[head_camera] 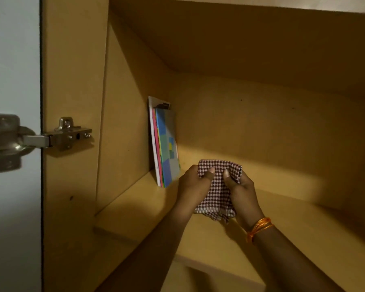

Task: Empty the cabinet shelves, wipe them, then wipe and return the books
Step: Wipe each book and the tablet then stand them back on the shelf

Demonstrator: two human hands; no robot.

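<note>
A folded red-and-white checked cloth (218, 186) is held above the wooden cabinet shelf (135, 209), near its middle. My left hand (193, 186) grips the cloth's left side with the thumb on top. My right hand (241, 192), with an orange thread on its wrist, pinches the right side. A few thin books (167, 144) stand upright at the shelf's back left corner, leaning against the left wall; the front one has a blue, green and yellow cover. They stand just left of my left hand, not touching it.
The cabinet door (13, 81) stands open on the left, fixed by a metal hinge (51, 138). An upper shelf (240, 39) hangs above. A lower compartment (209, 279) shows beneath the shelf's front edge. The shelf stretches bare to the right.
</note>
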